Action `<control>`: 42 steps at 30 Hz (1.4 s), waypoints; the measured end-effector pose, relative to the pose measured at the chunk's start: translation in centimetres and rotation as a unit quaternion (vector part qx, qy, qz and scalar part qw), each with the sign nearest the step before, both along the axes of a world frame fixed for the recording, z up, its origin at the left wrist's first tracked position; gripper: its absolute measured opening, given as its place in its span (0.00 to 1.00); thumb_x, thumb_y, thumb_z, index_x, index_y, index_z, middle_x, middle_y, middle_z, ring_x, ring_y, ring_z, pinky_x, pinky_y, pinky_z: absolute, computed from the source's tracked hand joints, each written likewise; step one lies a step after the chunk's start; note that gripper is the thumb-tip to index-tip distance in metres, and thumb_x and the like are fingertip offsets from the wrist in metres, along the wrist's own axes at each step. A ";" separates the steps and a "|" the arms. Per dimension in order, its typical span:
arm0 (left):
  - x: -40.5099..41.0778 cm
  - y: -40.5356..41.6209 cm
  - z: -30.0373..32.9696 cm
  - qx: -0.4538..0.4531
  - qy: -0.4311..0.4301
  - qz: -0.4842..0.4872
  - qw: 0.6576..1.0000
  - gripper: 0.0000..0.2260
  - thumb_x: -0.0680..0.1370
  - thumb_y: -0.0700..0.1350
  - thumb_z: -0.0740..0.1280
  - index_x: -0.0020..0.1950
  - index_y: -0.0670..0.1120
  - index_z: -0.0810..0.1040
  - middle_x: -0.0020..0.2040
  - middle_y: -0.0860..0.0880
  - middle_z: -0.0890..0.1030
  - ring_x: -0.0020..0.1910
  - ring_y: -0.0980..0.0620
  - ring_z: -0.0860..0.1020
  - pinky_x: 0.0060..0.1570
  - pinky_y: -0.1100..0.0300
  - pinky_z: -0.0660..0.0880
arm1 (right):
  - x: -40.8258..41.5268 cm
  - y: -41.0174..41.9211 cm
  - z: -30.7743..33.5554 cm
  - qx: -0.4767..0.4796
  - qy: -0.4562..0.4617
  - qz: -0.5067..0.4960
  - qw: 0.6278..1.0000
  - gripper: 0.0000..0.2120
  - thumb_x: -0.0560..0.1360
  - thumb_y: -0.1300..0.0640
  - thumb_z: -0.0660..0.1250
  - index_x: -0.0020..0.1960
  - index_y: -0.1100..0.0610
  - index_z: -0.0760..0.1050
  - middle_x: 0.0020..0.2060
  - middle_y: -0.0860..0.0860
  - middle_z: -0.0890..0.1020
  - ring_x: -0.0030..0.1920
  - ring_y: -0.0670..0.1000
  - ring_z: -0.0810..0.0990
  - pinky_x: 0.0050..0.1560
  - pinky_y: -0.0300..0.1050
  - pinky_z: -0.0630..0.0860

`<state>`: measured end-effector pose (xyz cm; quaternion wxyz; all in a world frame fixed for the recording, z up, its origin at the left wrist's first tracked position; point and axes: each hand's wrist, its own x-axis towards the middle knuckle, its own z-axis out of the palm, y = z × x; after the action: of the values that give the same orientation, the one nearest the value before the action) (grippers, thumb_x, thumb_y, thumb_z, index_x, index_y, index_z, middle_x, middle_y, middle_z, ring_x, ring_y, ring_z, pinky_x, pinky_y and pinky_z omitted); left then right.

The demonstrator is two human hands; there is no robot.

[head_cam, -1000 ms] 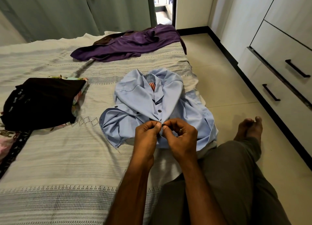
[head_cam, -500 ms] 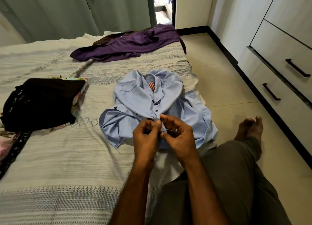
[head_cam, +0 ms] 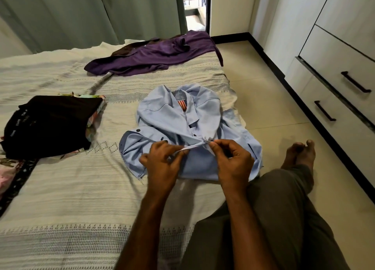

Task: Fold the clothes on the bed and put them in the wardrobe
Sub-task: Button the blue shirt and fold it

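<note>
Nearest the camera, the front placket of a light blue shirt point(head_cam: 170, 125) is pinched between the left hand point(head_cam: 162, 164) and the right hand point(head_cam: 231, 162), the hem edge pulled taut between them. The shirt is spread crumpled on the bed point(head_cam: 60, 188) near its right edge, dark buttons and a striped neck label showing. Farther off, a folded black garment point(head_cam: 50, 123) is laid at the left and a purple garment point(head_cam: 154, 54) at the far end.

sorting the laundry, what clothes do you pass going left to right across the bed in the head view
black folded garment → purple garment (farther back) → light blue shirt, pinched by left hand and right hand.
</note>
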<state>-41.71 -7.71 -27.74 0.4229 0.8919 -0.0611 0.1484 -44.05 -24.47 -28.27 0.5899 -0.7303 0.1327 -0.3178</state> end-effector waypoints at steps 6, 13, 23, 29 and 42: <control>1.9 3.6 2.4 0.190 -0.137 -0.039 0.971 0.05 0.74 0.55 0.72 0.42 0.56 0.84 0.48 0.60 0.80 0.61 0.50 0.75 0.60 0.41 0.61 | -0.1 -1.2 0.0 -0.097 0.026 0.060 0.993 0.06 0.70 0.56 0.79 0.41 0.57 0.84 0.36 0.46 0.85 0.39 0.44 0.83 0.42 0.37 0.78; 2.2 6.1 4.4 0.216 -0.090 -0.146 0.961 0.07 0.75 0.60 0.66 0.42 0.60 0.73 0.40 0.67 0.74 0.46 0.66 0.73 0.55 0.49 0.55 | -0.6 -2.8 0.2 -0.142 0.140 0.110 0.974 0.03 0.72 0.63 0.76 0.44 0.57 0.85 0.39 0.49 0.85 0.41 0.48 0.82 0.47 0.52 0.81; 2.1 6.9 6.0 -0.058 0.100 -0.278 0.954 0.08 0.75 0.45 0.73 0.40 0.45 0.77 0.32 0.48 0.73 0.33 0.54 0.71 0.35 0.60 0.67 | -1.0 -3.0 1.6 -0.127 0.132 0.050 0.982 0.09 0.69 0.52 0.80 0.36 0.55 0.83 0.30 0.41 0.81 0.36 0.42 0.81 0.38 0.36 0.74; 2.6 8.6 5.7 -0.175 0.189 -0.280 0.925 0.08 0.73 0.48 0.76 0.45 0.44 0.83 0.36 0.35 0.74 0.37 0.46 0.72 0.40 0.54 0.67 | -1.7 -5.1 1.5 -0.148 0.199 0.119 0.961 0.01 0.74 0.60 0.75 0.45 0.56 0.85 0.39 0.47 0.85 0.42 0.44 0.83 0.47 0.45 0.80; 2.7 8.1 5.6 0.114 0.196 -0.224 0.948 0.08 0.73 0.33 0.75 0.41 0.46 0.86 0.35 0.54 0.85 0.37 0.58 0.83 0.40 0.63 0.76 | -2.2 -4.2 2.8 -0.245 0.328 0.090 0.908 0.07 0.74 0.46 0.73 0.38 0.41 0.78 0.47 0.45 0.81 0.54 0.51 0.78 0.59 0.59 0.73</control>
<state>-38.97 0.39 -22.14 0.3447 0.9089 -0.1913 -0.1360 -46.22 -28.69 -25.49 0.3416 -0.9238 0.1705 -0.0279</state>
